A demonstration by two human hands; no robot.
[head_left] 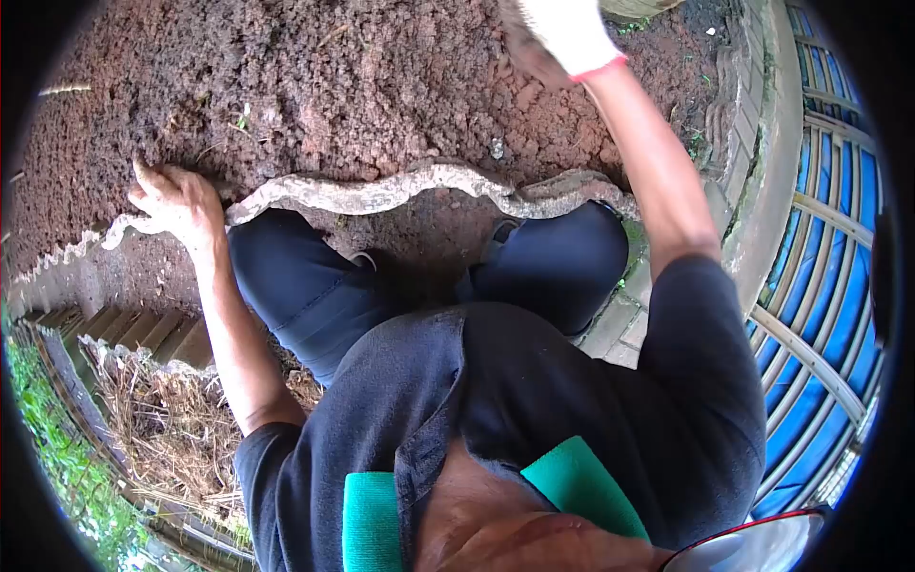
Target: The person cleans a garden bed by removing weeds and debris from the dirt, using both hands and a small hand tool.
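A: Left hand [176, 205] first. Bare, fingers spread wide, laid flat where the red-brown soil [334, 86] meets the wavy rim [381, 194]. Gripping nothing.

B: Agreed. Touching both?

A: Fingers on soil for sure. Heel of palm right at the rim, contact hard to call.

B: Next, right hand [564, 33]. Gloved in white with a red cuff, up at the top edge of view, over the soil, well apart from the left one. Fingers cut off by the frame, so cannot tell whether spread or closed, or whether holding anything.

A: Same here. Dark, dirty patch on the glove's left side, nothing more to read.

B: Placing the soil: fills the whole upper part of view, inside the rim, crumbly, a few green specks in it.

A: And the rim: grey, corrugated, running left to right across the middle, just beyond both knees [305, 286].

B: Squatting, dark trousers, knees close against the rim. Touching or not, cannot say.

A: Rest, fast. Dry straw [172, 429] low left, beside the left arm. Green plants [57, 458] at far left edge.

B: Concrete curb [777, 143] bordering the soil on the right. Blue grating [829, 286] past it. Paving bricks [620, 329] by the right knee.
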